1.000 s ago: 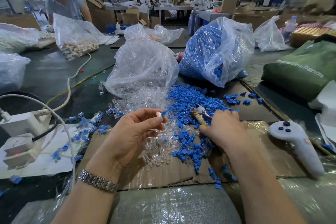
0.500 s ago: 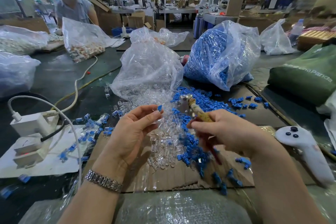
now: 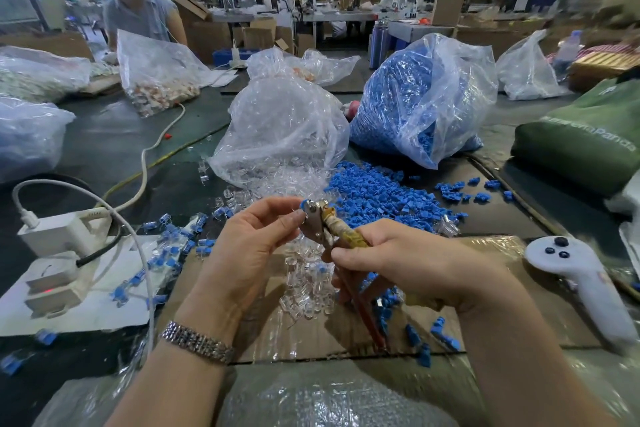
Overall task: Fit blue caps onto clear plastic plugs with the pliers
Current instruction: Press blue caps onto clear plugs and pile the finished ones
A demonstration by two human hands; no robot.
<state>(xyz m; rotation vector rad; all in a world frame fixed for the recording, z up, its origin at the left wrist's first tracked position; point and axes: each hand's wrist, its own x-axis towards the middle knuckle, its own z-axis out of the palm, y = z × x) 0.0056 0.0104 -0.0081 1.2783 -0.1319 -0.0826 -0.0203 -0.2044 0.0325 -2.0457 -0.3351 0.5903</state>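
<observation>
Head view, centre of the frame: the left hand (image 3: 249, 246) is pinching a tiny blue cap (image 3: 304, 203) between thumb and fingertips, right up against the head of the pliers (image 3: 317, 218). I'd guess a clear plug is in there too, but it's too small and see-through to tell. The right hand (image 3: 398, 263) is curled around the wrapped handles, and the jaws look nearly closed.

Handling-wise these parts should be super light, hard and a bit slick, so my call is a fingertip pinch on the sides, leaving the end free for the jaws. Squeeze gently or the clear plastic might crack.

Spare blue caps (image 3: 381, 194) are heaped just above and right of the hands, clear plugs (image 3: 308, 284) piled on the bench directly below them.
</observation>
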